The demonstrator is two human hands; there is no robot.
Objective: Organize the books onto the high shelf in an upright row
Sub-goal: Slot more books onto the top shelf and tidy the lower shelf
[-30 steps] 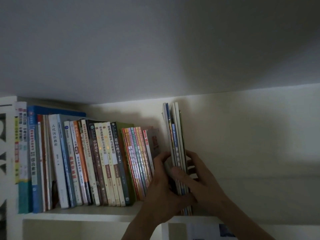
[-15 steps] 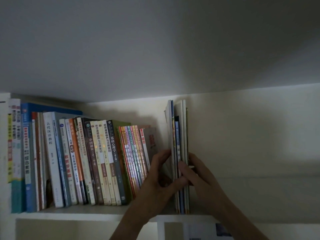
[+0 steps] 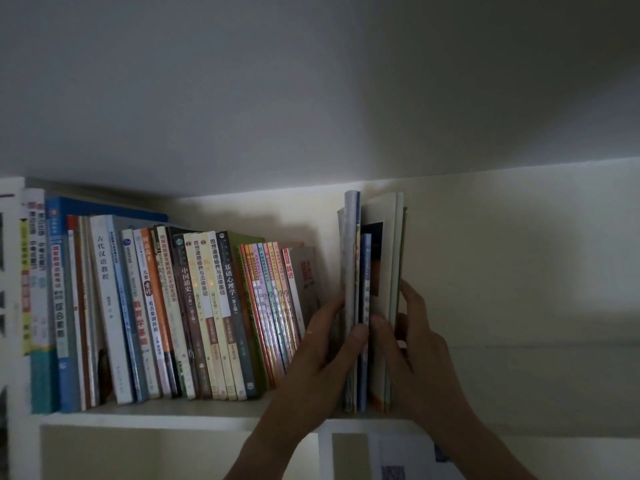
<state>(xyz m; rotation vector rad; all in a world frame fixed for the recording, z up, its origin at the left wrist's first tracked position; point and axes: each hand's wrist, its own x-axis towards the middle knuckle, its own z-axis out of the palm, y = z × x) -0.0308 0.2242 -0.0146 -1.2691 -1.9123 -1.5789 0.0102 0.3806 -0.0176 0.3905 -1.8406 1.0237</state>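
High shelf [image 3: 173, 415]: white board under a dim ceiling, holding all items below.

Row of books [image 3: 166, 313]: many paperbacks at the shelf's left end, spines outward with Chinese titles, white, blue, orange, cream and olive; most lean slightly leftward. A grey-covered book [image 3: 306, 282] closes the row, tilted.

Bundle of thin books [image 3: 372, 299]: tall slim volumes, pale and blue edges, standing upright on the shelf, apart from the row with a gap between.

Left hand [image 3: 322, 362]: fingers curled about the bundle's left side, thumb on its front edges.

Right hand [image 3: 415, 355]: grips the bundle's right side, fingers behind, thumb pressed at front beside the left thumb.

Lower compartment: printed sheet [image 3: 401, 459], partly visible.
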